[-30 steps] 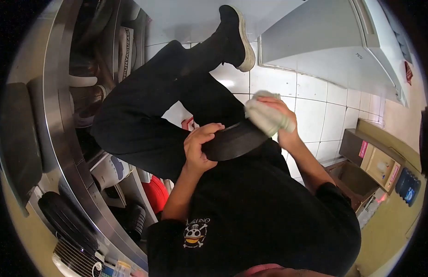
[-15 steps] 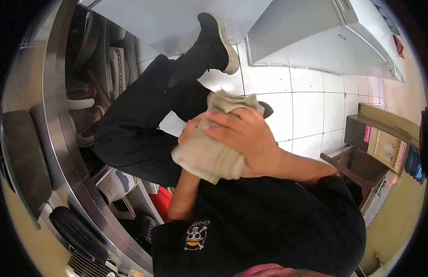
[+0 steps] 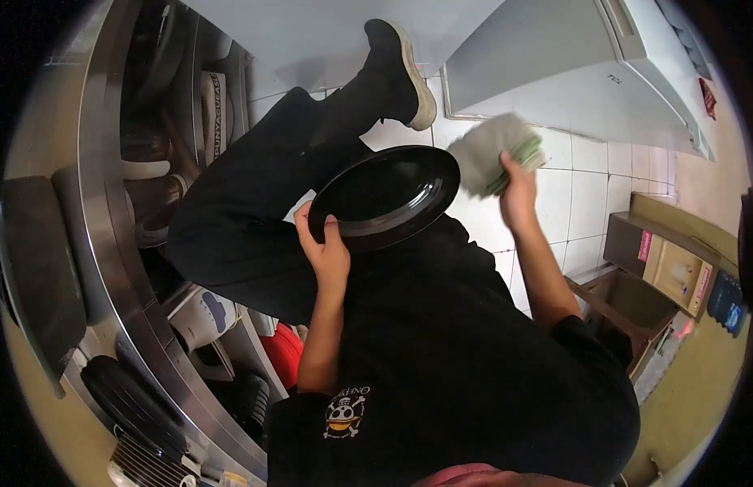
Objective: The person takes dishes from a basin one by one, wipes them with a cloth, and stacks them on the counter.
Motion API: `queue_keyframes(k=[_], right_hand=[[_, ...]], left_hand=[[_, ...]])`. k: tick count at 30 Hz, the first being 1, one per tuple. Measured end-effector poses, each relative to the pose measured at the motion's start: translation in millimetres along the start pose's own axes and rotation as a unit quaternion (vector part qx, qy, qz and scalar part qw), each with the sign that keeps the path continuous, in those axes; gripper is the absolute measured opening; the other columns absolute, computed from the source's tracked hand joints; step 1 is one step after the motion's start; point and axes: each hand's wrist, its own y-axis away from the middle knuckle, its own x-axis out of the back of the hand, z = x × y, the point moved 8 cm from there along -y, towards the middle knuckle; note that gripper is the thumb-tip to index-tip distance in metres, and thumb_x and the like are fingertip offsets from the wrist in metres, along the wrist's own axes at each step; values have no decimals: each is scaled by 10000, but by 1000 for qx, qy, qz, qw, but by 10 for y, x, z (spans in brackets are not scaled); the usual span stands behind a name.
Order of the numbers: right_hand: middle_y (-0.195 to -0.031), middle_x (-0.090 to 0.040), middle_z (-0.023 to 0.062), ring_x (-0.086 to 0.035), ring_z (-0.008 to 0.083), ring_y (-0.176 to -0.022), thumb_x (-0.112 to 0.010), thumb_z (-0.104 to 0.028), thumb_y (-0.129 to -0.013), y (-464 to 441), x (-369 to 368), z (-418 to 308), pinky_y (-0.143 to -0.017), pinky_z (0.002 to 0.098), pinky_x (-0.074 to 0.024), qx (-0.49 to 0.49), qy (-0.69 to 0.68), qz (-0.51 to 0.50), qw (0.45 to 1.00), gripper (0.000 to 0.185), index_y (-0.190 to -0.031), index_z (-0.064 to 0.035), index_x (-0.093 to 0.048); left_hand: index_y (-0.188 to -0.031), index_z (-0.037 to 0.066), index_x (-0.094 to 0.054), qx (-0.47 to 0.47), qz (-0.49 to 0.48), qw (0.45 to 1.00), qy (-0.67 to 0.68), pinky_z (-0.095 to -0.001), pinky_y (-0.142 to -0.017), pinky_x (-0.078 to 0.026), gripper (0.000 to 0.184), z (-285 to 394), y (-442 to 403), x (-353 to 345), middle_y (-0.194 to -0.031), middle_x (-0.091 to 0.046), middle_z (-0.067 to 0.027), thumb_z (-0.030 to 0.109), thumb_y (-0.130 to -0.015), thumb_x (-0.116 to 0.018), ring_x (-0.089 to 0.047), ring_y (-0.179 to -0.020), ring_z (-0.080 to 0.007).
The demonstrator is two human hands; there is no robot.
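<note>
A glossy black plate [image 3: 385, 191] is held tilted above my lap, its shiny face in view. My left hand [image 3: 326, 252] is closed on its left edge, thumb on the face. Off to the right, my right hand [image 3: 518, 191] grips a pale cloth [image 3: 490, 150] with green edging, which is blurred by motion. A gap separates the cloth from the plate.
Steel-edged shelving [image 3: 109, 235] with cookware runs along the left; a red round item [image 3: 283, 355] sits low in it. A grey TCL appliance [image 3: 555, 73] stands at upper right on white tiles [image 3: 547, 195]. A wooden cabinet [image 3: 628, 300] is at right.
The cloth in my right hand has come off the plate and moved up and right. The plate, covered by the cloth half a second ago, now shows its face, still in my left hand.
</note>
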Motion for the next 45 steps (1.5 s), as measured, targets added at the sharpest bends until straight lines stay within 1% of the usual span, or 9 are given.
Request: queue_keyframes(k=[5,7,10,18,21,28,36,38,45], right_hand=[[-1184,-619,169,-596,230,-1083,-514,20,-894,525,-873,-788,-948,332,-453,303,58,-133,942,318,-1206,44,-567],[-1234,-584,227,-550,356,-1172,-488,106,-749,776,-1250,-756,-1028,377,-404,471,391,-224,758,550,-1295,47,-513],[-1309,-507,262,-503,420,-1201,-470,68,-701,529,-1235,158,-1083,414,-347,211,497,-211,815,596,-1296,62,-488],[-1344,-502,231,-356,400,-1360,-552,-10,-763,974,-1595,210,-1131,446,-267,216,305,-414,830,527,-1285,44,-508],[-1276,-597,125,-387,351,-1360,-628,-84,-742,1045,-1456,84,-1100,471,-315,258,241,-594,723,458,-1196,-26,-617],[-1378,-513,120,-446,321,-1317,-614,-34,-719,704,-1480,-275,-1059,408,-385,470,461,-456,599,571,-1287,-59,-554],[-1234,-577,219,-593,354,-1082,-581,-77,-771,581,-1184,130,-919,405,-483,374,608,-364,598,512,-1273,-11,-507],[-1009,-655,242,-643,393,-897,-614,-98,-727,588,-1116,190,-799,452,-513,153,649,-413,621,506,-1212,16,-526],[-730,-640,213,-642,368,-666,-613,-63,-743,914,-1371,-52,-631,446,-505,125,399,-400,816,241,-962,38,-626]], left_hand=[[-1347,-35,-414,-35,16,994,104,-352,-1105,-244,455,-53,-48,-109,-1369,-435,-175,269,-1013,-357,-390,-1289,-262],[-1365,-45,-395,-23,16,992,122,-357,-1117,-227,473,-93,-32,-159,-1381,-430,-183,267,-1016,-330,-371,-1315,-272],[-1408,-44,-351,-69,-29,997,3,-354,-1105,-228,485,155,88,-302,-1376,-438,-198,227,-1006,-318,-404,-1272,-271],[-1430,-35,-329,-48,-76,995,33,-362,-1065,-297,511,515,108,-382,-1354,-477,-200,217,-986,-365,-450,-1230,-269],[-1428,-6,-359,-44,-66,997,0,-379,-1113,-264,502,273,76,-283,-1454,-379,-194,262,-1003,-348,-382,-1328,-287],[-1407,15,-414,-31,-68,995,70,-334,-1065,-259,497,58,82,-298,-1396,-470,-150,141,-928,-449,-434,-1220,-263],[-1379,13,-439,-83,-93,992,-29,-345,-1047,-271,523,229,233,-342,-1334,-501,-153,74,-861,-472,-430,-1155,-253],[-1390,-34,-391,-49,-116,992,-2,-374,-1113,-270,524,294,200,-431,-1399,-427,-190,113,-887,-410,-409,-1298,-275],[-1398,-27,-370,-150,-189,970,-13,-355,-1018,-303,535,429,255,-500,-1191,-448,-166,250,-943,-423,-443,-1111,-272]])
